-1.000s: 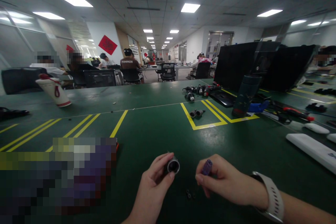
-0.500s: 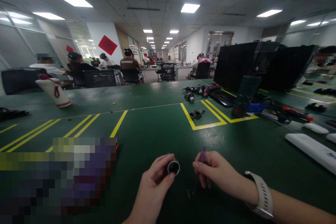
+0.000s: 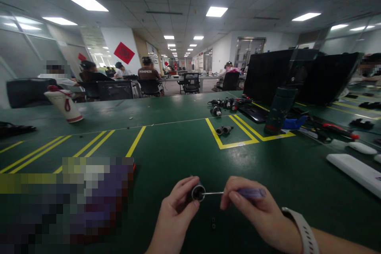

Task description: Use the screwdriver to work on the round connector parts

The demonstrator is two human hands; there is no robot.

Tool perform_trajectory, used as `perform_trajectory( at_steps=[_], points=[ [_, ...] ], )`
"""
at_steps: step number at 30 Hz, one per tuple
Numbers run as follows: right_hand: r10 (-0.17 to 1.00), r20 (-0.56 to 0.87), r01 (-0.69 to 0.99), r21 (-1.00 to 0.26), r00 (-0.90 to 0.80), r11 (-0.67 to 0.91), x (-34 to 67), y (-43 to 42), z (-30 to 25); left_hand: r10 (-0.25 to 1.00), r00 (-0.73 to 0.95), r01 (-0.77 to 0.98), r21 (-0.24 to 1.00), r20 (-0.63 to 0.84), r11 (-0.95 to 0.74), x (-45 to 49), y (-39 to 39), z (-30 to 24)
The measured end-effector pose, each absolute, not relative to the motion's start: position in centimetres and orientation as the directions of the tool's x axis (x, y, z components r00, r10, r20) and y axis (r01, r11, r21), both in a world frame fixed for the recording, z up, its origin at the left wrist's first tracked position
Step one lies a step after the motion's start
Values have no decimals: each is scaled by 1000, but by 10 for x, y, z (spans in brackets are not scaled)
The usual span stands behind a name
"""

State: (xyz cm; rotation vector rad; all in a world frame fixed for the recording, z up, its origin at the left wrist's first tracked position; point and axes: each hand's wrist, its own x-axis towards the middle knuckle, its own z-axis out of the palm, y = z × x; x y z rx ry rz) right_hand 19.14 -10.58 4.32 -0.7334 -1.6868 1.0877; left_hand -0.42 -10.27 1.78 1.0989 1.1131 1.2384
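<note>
My left hand (image 3: 180, 208) is closed around a short metal cylinder (image 3: 198, 193), its open round end turned toward me and slightly right. In my right hand (image 3: 248, 202) is a screwdriver (image 3: 251, 193) with a translucent purple handle. Its thin shaft points left, and the tip reaches into the mouth of the cylinder; what it touches inside is too dark to tell. On the green table below the hands lie small dark parts (image 3: 213, 223). A pale watch band circles my right wrist.
Two metal connectors (image 3: 224, 130) lie inside a yellow-taped box ahead. More cabled connectors (image 3: 222, 105) sit behind them. A dark bottle (image 3: 279, 110) and monitors (image 3: 269, 73) stand right, a white cup (image 3: 64, 105) left. A white bar (image 3: 355, 174) lies at right; people sit in the background.
My right hand has turned the screwdriver from upright to level and brought its tip into the cylinder's opening. The left hand keeps its hold with little movement.
</note>
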Motion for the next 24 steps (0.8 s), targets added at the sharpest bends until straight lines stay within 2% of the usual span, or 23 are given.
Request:
perform_trajectory(
  at_steps=[2,6,11,16,24],
  points=[
    [764,488,135,-799,-422,585,192,-111,46,999,33,-120,993,3,1,-6,-101,12],
    [643,540,226,-643,-543,732,191,-115,50,999,14,-88,995,42,-41,-7,-100,10],
    [592,523,311,-529,-614,790,186,-119,54,1000,-28,-50,999,15,-16,-3,-103,19],
    [520,596,312,-422,-612,851,183,-121,49,996,-82,-54,998,-34,30,1,-103,24],
    [484,625,308,-376,-612,874,181,-120,47,996,-92,-60,998,-23,17,3,-102,22]
  ],
)
